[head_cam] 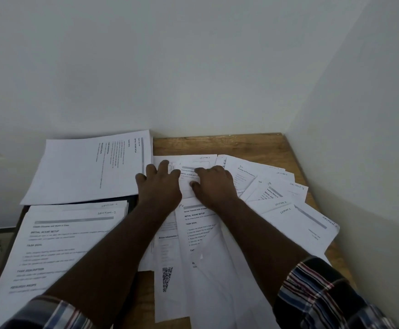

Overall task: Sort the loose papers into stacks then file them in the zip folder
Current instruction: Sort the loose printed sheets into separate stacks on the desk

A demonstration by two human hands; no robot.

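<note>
Loose printed papers (272,200) lie fanned over the wooden table, several marked "Section" by hand in a corner. My left hand (159,186) rests flat on the pile's left part, fingers spread. My right hand (213,186) lies beside it, fingers curled, thumb and fingers pinching a sheet (189,179) at the pile's far middle. A neat stack (84,172) sits at the far left. A second stack (58,243) lies nearer me. A dark folder (132,200) shows only as a strip between the two stacks.
The table (241,143) stands in a corner, with white walls behind and to the right. Bare wood shows along the far edge and the right edge. The near-left stack reaches the table's left edge. Checked sleeves cover both my upper arms.
</note>
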